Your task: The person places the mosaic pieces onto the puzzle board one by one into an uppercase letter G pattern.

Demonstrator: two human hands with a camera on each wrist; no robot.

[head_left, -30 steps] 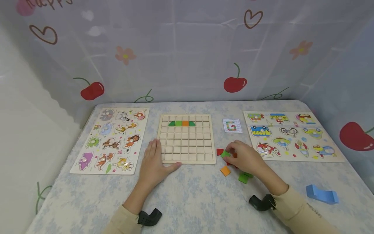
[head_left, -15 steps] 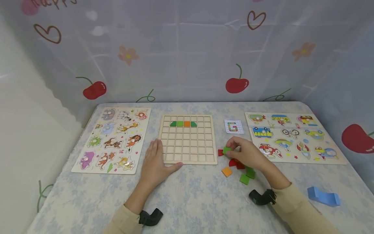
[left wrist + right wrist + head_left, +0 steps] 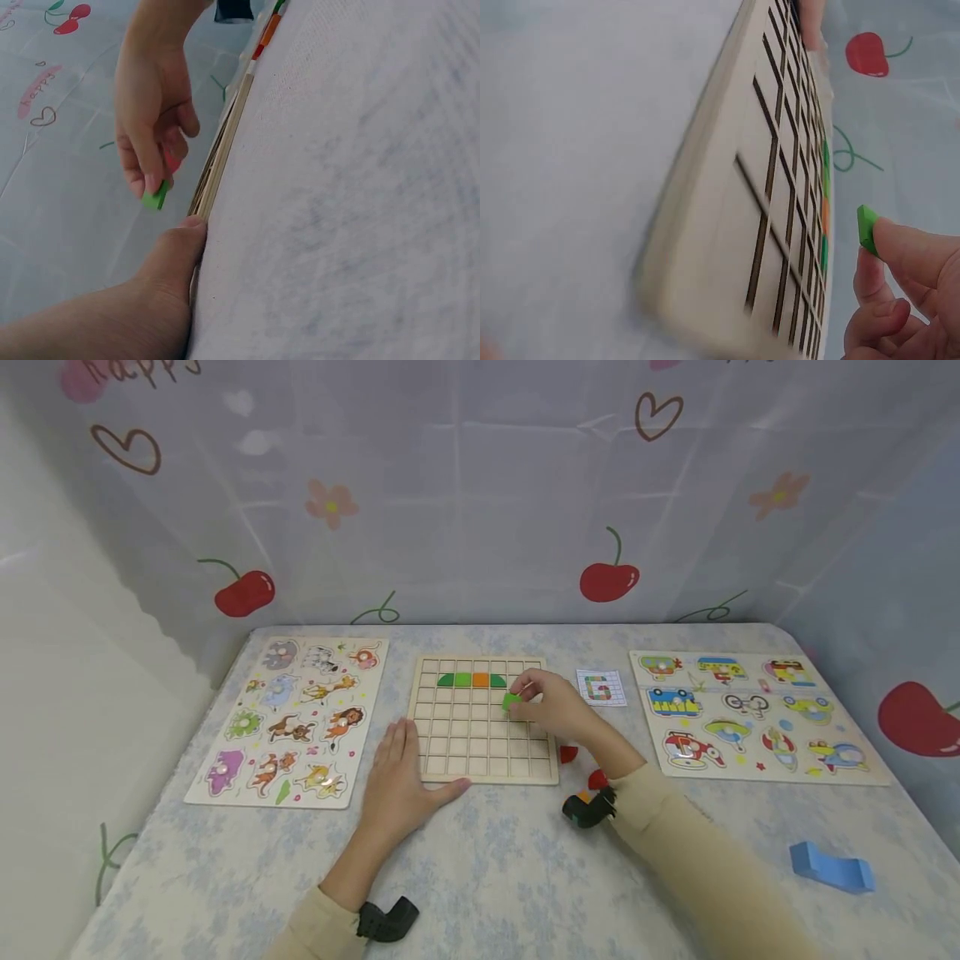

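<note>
My right hand point(image 3: 558, 706) pinches a green square tile point(image 3: 512, 702) between thumb and fingertips, over the upper right part of the wooden grid board point(image 3: 480, 749). In the right wrist view that tile point(image 3: 867, 229) stands on edge, apart from the board. Flat beside the board, my left hand point(image 3: 393, 789) lies with straight fingers along its left side and the thumb at its near edge. One row on the board holds a light green tile point(image 3: 463, 680) and an orange tile point(image 3: 481, 680), flanked by two dark green rounded pieces point(image 3: 446, 681).
Red pieces point(image 3: 568, 754) lie right of the board; an orange tile point(image 3: 584, 796) is partly hidden by the right wrist's black mount point(image 3: 588, 810). A pattern card point(image 3: 600, 688) sits behind them. Animal puzzle point(image 3: 288, 727) left, vehicle puzzle point(image 3: 750, 727) and blue block point(image 3: 831, 867) right.
My right hand picked the green square tile out of the loose pieces and carried it left and away from me, over the board. The left hand has stayed in place.
</note>
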